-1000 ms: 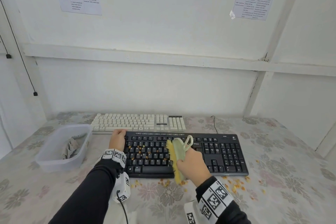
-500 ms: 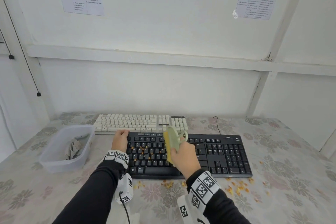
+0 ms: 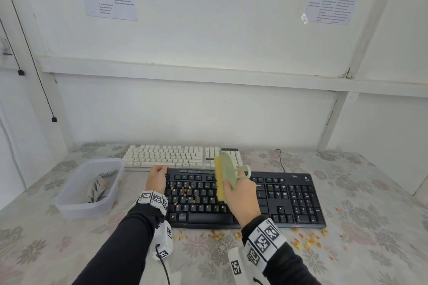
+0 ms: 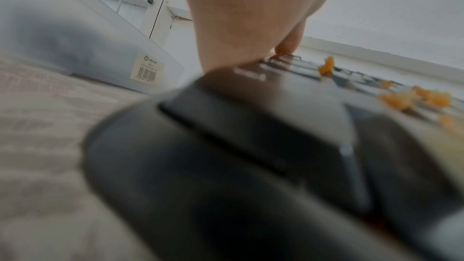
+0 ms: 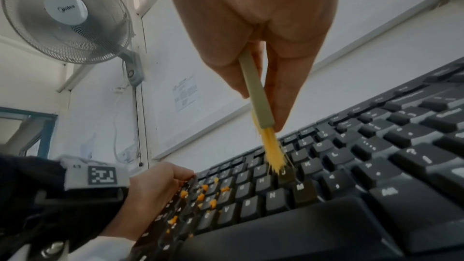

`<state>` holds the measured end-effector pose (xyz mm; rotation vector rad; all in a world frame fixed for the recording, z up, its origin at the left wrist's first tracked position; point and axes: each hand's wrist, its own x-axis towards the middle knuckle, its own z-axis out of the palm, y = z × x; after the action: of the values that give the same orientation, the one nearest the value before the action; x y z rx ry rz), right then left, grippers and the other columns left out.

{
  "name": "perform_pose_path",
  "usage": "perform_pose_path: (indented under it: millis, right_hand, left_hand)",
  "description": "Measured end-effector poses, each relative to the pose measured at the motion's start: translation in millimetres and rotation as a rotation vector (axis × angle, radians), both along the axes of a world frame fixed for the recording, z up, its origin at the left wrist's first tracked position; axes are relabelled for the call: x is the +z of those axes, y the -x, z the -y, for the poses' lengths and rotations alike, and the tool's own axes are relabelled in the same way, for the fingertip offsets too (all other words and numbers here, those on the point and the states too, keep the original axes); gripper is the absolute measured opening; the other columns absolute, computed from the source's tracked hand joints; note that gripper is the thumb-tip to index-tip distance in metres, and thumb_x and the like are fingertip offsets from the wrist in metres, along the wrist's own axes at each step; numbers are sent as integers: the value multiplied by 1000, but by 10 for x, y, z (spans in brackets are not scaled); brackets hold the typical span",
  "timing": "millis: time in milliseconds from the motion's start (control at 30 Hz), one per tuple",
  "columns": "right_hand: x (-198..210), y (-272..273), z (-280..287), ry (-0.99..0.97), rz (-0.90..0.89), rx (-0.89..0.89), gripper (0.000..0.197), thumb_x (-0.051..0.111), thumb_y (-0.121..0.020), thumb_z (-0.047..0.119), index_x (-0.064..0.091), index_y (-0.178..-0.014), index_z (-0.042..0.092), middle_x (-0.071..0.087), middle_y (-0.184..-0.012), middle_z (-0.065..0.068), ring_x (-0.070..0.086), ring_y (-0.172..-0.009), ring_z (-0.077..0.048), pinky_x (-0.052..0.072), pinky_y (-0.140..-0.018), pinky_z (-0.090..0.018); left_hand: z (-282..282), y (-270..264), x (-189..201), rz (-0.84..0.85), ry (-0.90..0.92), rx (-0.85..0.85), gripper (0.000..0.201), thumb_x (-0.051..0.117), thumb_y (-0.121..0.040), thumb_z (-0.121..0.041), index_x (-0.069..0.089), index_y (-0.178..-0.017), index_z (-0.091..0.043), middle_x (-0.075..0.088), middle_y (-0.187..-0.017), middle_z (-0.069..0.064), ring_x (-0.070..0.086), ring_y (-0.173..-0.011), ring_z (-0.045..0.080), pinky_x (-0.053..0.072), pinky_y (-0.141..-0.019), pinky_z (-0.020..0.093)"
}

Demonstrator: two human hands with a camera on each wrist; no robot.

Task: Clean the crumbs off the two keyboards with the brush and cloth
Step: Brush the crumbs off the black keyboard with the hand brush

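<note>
I count two keyboards: one black keyboard (image 3: 245, 199) and one white keyboard (image 3: 176, 157) just behind it. One brush (image 3: 225, 174) sits over the black keyboard's middle. One clear tub (image 3: 69, 203) stands left of it, holding one cloth (image 3: 98, 188). Two hands, two paper sheets on the wall behind. Crumbs (image 3: 308, 242) are too many for me to count.

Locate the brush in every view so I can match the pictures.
Head: brush centre, held by the right hand over the black keyboard.
Left wrist: not in view.
Right wrist: upper centre, bristles on the keys.
Shared landmark: orange crumbs on the black keyboard.
</note>
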<state>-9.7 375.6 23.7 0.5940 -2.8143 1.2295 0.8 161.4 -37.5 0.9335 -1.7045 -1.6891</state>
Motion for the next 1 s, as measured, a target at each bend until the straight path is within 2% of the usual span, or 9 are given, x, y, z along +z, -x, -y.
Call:
perform_pose_path:
  millis: [133, 300, 400, 500, 633, 733, 800, 900, 1000]
  right_hand:
    - [-43, 5, 77, -55, 24, 37, 35, 45, -96, 19, 50, -121, -5, 63, -101, -14, 54, -66, -15, 47, -57, -16]
    - [-160, -88, -19, -175, 118, 128, 28, 45, -92, 15, 48, -117, 2, 45, -71, 6, 44, -52, -1, 40, -38, -11]
    - [-120, -151, -101, -210, 171, 180, 6, 44, -91, 11, 44, -97, 12, 42, -71, 7, 43, -54, -1, 37, -36, -10]
    - [-63, -134, -104, -171, 147, 168, 3, 45, -89, 9, 43, -90, 11, 44, -70, 6, 44, -54, -2, 38, -38, -10]
    - [-19, -56, 104, -54, 24, 65, 20, 48, -93, 18, 55, -95, -1, 47, -65, 5, 44, -50, 0, 37, -36, -9]
    - [-18, -67, 333, 34, -18, 71, 35, 46, -96, 21, 49, -123, -2, 61, -92, -9, 54, -60, -11, 38, -41, -8]
    - [-58, -91, 439, 20, -8, 92, 40, 45, -96, 20, 42, -131, 1, 61, -105, -13, 57, -70, -16, 40, -46, -8]
    - [-141, -118, 470, -85, 56, 101, 37, 45, -95, 20, 48, -123, -3, 59, -93, -9, 54, -64, -14, 46, -49, -15]
    - [-203, -175, 423, -148, 112, 141, 34, 46, -92, 17, 47, -123, 1, 60, -88, -7, 55, -61, -13, 54, -56, -20]
  left_hand:
    - [19, 10, -17, -1, -10, -3, 12, 41, -97, -12, 52, -100, -7, 55, -95, 6, 49, -96, 22, 38, -89, 33]
    - [34, 18, -42, -1, -22, -11, 12, 42, -96, -12, 53, -100, -7, 56, -94, 5, 51, -96, 23, 40, -90, 36]
    - [34, 23, -40, 11, -16, -12, 12, 42, -97, -13, 52, -102, -8, 55, -103, 8, 50, -98, 22, 39, -91, 35]
    - [36, 41, -35, 18, -17, -16, 13, 42, -97, -13, 52, -104, -8, 54, -105, 7, 49, -99, 21, 37, -90, 32]
    - [72, 55, -34, 26, -29, -38, 18, 42, -97, -13, 53, -109, -6, 53, -105, 8, 48, -100, 21, 38, -94, 34]
    - [119, 67, -55, 28, -44, -60, 16, 42, -97, -13, 53, -107, -6, 54, -106, 9, 49, -101, 23, 38, -98, 37]
    - [134, 78, -75, 24, -50, -65, 13, 41, -97, -13, 52, -101, -6, 54, -103, 10, 50, -99, 23, 39, -96, 37]
    - [143, 89, -89, 4, -53, -73, 16, 42, -97, -12, 53, -85, -13, 55, -90, 5, 51, -95, 23, 41, -91, 37]
    - [146, 91, -93, -11, -55, -81, 22, 42, -97, -11, 51, -79, -19, 54, -84, 0, 51, -93, 23, 40, -88, 36]
